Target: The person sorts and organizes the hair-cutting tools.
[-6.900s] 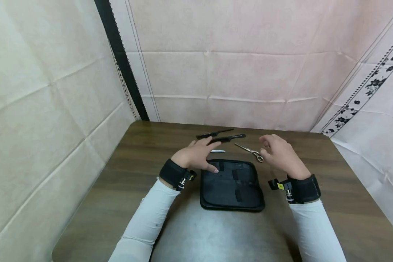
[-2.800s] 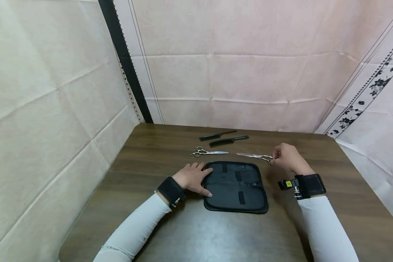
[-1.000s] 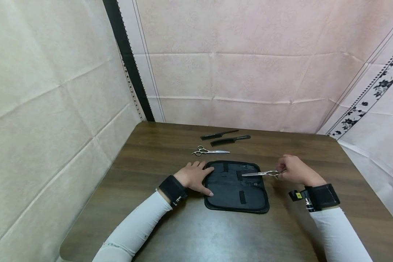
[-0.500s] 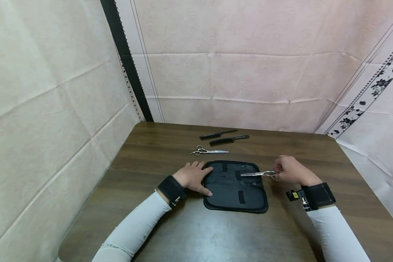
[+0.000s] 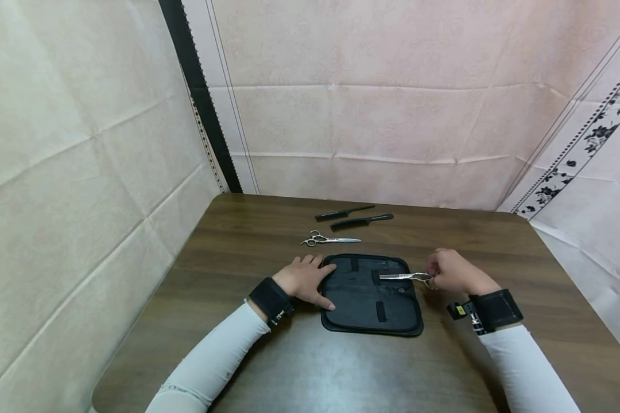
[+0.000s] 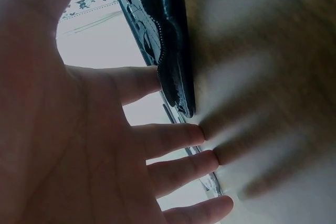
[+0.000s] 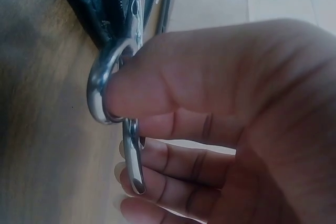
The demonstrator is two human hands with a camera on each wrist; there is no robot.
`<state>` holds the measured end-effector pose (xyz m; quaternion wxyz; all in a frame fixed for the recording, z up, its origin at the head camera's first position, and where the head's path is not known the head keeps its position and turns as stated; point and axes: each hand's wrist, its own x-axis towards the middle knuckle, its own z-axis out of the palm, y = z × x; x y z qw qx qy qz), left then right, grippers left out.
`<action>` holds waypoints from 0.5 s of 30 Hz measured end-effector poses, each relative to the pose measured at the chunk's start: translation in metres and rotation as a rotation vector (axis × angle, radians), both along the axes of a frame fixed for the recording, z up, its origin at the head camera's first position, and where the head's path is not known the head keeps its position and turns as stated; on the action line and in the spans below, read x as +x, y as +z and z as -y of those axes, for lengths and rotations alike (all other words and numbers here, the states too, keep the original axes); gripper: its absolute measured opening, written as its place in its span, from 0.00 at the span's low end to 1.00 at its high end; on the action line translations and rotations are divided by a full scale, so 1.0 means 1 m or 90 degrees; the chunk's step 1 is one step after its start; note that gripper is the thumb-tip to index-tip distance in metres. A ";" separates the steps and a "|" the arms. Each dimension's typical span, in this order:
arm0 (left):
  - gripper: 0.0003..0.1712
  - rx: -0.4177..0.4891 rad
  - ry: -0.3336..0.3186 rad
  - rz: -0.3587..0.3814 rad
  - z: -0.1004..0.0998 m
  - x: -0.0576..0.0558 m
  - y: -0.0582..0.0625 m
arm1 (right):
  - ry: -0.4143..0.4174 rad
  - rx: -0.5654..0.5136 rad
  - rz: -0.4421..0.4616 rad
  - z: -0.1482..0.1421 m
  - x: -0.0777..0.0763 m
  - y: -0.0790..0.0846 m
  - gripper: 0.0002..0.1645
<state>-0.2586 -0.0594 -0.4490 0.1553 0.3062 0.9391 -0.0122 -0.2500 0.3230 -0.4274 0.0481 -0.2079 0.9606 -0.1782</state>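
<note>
My left hand [image 5: 305,281] lies spread at the left edge of an open black zip case [image 5: 351,318], thumb and index finger on its rim. In the left wrist view the fingers [image 6: 173,140] are straight and the index tip meets the zipper edge. My right hand [image 5: 457,272] grips silver scissors [image 5: 400,276] by the handles, the thumb against one ring in the right wrist view. Their blades point left over the upper part of the case, tip right at a small black elastic strap [image 5: 376,277]. A second pair of scissors [image 5: 336,240] lies on the table behind the case.
Two black combs, a thin-tailed one [image 5: 341,213] and a wider one [image 5: 359,222], lie farther back on the brown wooden table [image 5: 227,287]. Another elastic strap [image 5: 380,311] crosses the lower case. Pale cloth walls [image 5: 392,115] stand at the back and sides.
The right hand has picked the scissors up from the table, carried them over the case and eased them left to the strap. The left hand has settled on the case's left edge.
</note>
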 end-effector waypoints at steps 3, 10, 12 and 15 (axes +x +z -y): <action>0.61 0.002 0.001 0.004 0.000 0.001 0.000 | 0.001 0.002 0.004 0.001 0.001 -0.002 0.10; 0.61 0.002 0.000 -0.001 0.000 0.000 -0.003 | 0.003 0.006 0.020 0.003 -0.002 -0.005 0.10; 0.61 0.001 0.000 -0.003 0.000 -0.001 -0.003 | 0.003 0.011 0.020 0.004 -0.004 -0.007 0.10; 0.60 -0.004 -0.001 -0.005 -0.001 -0.002 -0.003 | 0.001 0.016 0.020 0.004 -0.006 -0.008 0.10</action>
